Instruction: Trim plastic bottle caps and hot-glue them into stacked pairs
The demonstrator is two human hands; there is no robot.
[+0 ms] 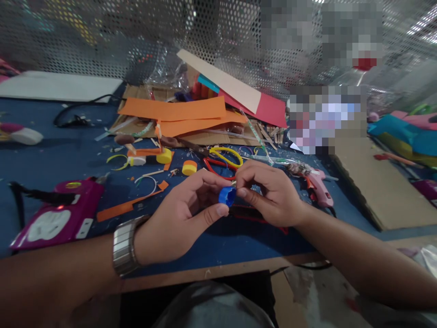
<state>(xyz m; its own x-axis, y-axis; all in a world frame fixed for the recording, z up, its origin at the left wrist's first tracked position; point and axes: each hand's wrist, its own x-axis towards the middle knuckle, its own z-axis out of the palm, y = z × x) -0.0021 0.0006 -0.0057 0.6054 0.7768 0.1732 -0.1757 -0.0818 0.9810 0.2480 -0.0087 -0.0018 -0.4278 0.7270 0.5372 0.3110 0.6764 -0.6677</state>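
Observation:
Between the thumb and fingers of my left hand [177,218] is a small blue bottle cap [225,196], tilted so its hollow side faces right. My right hand [273,191] is closed in a pinch at the cap's right edge. Whether those fingertips hold the cap's rim or some tiny piece, I cannot make out. Just beyond my hands lie scissors with yellow and red handles [232,156], partly hidden by my right hand. An orange-and-yellow cap [189,168] rests left of them. A pink glue gun [320,187] lies right of my right hand.
Orange paper strips [177,109] and a red sheet [271,108] lie on cardboard at the back. A purple extension box [64,212] with a black plug stands at left. Scraps and an orange strip [116,212] litter the blue table [218,253]. A cardboard sheet [385,187] lies at right.

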